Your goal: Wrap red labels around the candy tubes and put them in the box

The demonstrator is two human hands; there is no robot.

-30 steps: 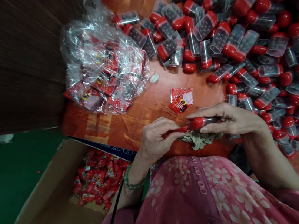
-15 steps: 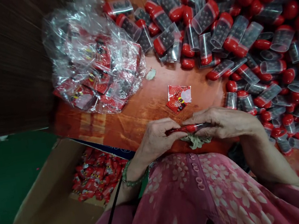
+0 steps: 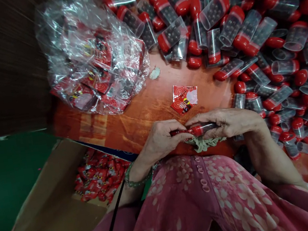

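Observation:
My left hand [image 3: 162, 139] and my right hand [image 3: 227, 122] meet at the near edge of a reddish wooden table [image 3: 142, 113]. Together they pinch a small clear tube with a red cap [image 3: 202, 128], held level between the fingertips. My left fingers close on its red end, which looks wrapped in a red packet; my right fingers wrap the clear end. A crumpled greenish cloth [image 3: 204, 143] lies just under the hands. A single red printed packet [image 3: 184, 99] lies flat on the table just beyond them.
A big heap of red-capped clear tubes [image 3: 246, 36] covers the table's right and far side. A clear plastic bag of red packets [image 3: 93, 59] sits at the left. A cardboard box [image 3: 50, 216] holding red packets [image 3: 99, 177] stands lower left, beside the table.
The hands stay together on the tube, which has been turned and worked slightly between the fingers. The view has shifted a little, so the table contents sit higher and further left.

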